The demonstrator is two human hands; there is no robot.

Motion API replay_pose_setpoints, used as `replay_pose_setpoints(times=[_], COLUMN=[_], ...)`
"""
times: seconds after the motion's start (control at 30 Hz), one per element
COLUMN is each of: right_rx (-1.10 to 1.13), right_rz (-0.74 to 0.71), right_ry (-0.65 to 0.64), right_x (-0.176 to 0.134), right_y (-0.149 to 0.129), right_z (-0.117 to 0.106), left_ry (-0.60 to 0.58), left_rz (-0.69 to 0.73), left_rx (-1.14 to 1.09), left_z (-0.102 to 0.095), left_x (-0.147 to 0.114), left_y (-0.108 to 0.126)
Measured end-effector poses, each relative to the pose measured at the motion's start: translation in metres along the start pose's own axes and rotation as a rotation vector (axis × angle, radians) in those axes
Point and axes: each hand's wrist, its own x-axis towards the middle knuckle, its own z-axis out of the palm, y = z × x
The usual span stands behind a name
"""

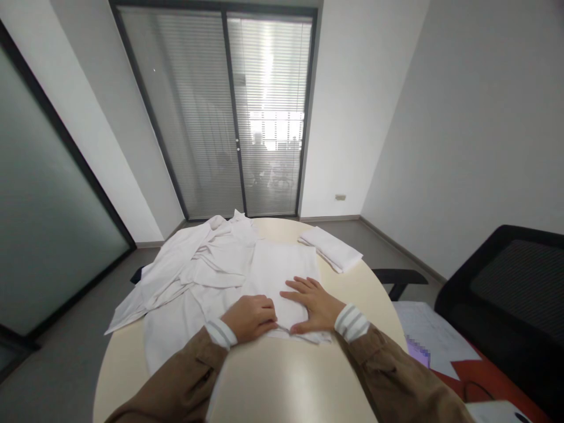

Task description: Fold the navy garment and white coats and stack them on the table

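Note:
A white cloth (282,264) lies in a flat, roughly rectangular shape on the round table, its near edge a little uneven. My left hand (250,317) is closed at the near left part of this cloth, its fingers curled on the fabric. Spread flat on the cloth's near right part is my right hand (315,305), fingers apart and holding nothing. A heap of crumpled white fabric (198,270) covers the left side and meets the flat cloth. At the far right rests a separate folded white cloth (332,249).
The pale round table (291,382) has a curved edge. On the right stands a black mesh chair (520,288) with an armrest (400,276) near the table. Papers (434,332) lie on a red surface below it. A glass partition with blinds (220,117) rises behind.

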Motion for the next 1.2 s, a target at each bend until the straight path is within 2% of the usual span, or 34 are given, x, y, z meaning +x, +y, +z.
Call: replay_pose_setpoints(times=[0.13, 0.27, 0.33, 0.4, 0.5, 0.6, 0.67, 0.73, 0.8, 0.9, 0.97, 1.1, 1.2], right_rx=[0.04, -0.053, -0.09, -0.07, -0.038, -0.043, -0.039, -0.053, -0.077, -0.085, -0.078, 0.01, 0.186], right_rz=[0.009, 0.228, 0.347, 0.403, 0.39, 0.358, 0.405, 0.487, 0.578, 0.711, 0.752, 0.722, 0.59], right_ry=[0.146, 0.265, 0.209, 0.113, 0.061, 0.155, 0.263, 0.34, 0.336, 0.259, 0.263, 0.342, 0.486], right_x=[0.003, 0.006, 0.006, 0.006, 0.005, 0.007, 0.009, 0.011, 0.012, 0.012, 0.012, 0.012, 0.014], right_y=[0.005, 0.018, 0.024, 0.029, 0.032, 0.035, 0.039, 0.046, 0.051, 0.055, 0.055, 0.061, 0.072], right_z=[-0.003, 0.003, 0.008, 0.012, 0.01, 0.005, 0.006, 0.011, 0.019, 0.031, 0.036, 0.035, 0.032], left_ry=[-0.004, 0.036, 0.087, 0.106, 0.032, -0.045, -0.05, -0.02, 0.064, 0.226, 0.279, 0.277, 0.355], left_rz=[-0.009, -0.146, -0.198, -0.232, -0.288, -0.254, -0.214, -0.232, -0.327, -0.545, -0.684, -0.899, -0.972], left_rx=[-0.093, -0.188, -0.159, -0.102, -0.089, -0.156, -0.218, -0.289, -0.32, -0.263, -0.249, -0.43, -0.512], left_z=[0.0, -0.002, 0.002, 0.008, 0.015, 0.01, 0.004, 0.001, 0.002, 0.01, 0.014, 0.015, 0.015], left_x=[0.001, 0.002, 0.0, -0.003, -0.009, -0.011, -0.01, -0.007, -0.005, 0.0, 0.004, 0.014, 0.02], left_y=[0.004, 0.003, 0.0, -0.005, -0.011, -0.012, -0.011, -0.011, -0.016, -0.032, -0.046, -0.068, -0.075])
